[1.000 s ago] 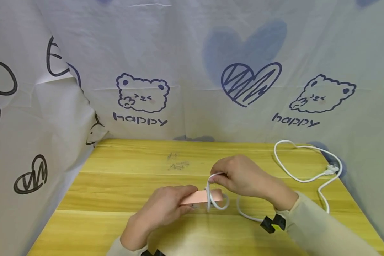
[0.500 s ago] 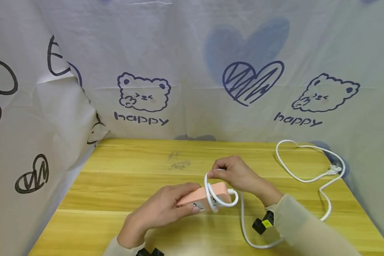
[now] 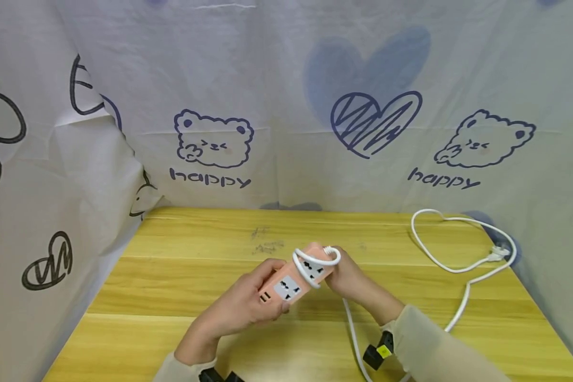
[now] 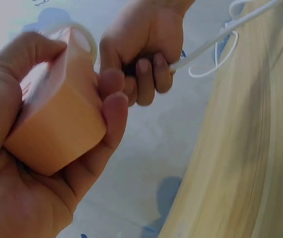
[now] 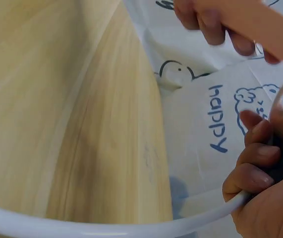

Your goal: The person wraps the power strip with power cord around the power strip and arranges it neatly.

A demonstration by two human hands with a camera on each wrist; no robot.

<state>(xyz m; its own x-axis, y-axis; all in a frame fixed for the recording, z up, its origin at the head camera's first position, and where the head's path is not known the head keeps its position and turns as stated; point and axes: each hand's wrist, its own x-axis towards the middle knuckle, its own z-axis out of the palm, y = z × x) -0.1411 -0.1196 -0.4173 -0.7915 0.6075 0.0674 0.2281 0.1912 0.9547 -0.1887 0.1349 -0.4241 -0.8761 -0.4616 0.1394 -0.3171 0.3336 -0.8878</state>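
My left hand (image 3: 245, 300) grips the near end of a pink power strip (image 3: 273, 286), tilted so its white sockets and two USB ports face up. The strip's white cord (image 3: 303, 270) loops round its far end. Behind that end, my right hand (image 3: 346, 276) is partly hidden in the head view. In the right wrist view its fingers (image 5: 250, 176) curl round the white cord (image 5: 131, 230), which runs out of the fist. The left wrist view shows the end face of the power strip (image 4: 62, 129) between my left thumb and fingers.
The cord's slack trails down past my right wrist and curves over the wooden table (image 3: 172, 339) to a white plug (image 3: 498, 253) at the back right. A patterned white cloth (image 3: 286, 159) hangs behind and at the sides.
The power strip has turned, its socket face now toward the head camera and its far end raised. My right hand has moved down behind that end with the cord, which now wraps it closely.
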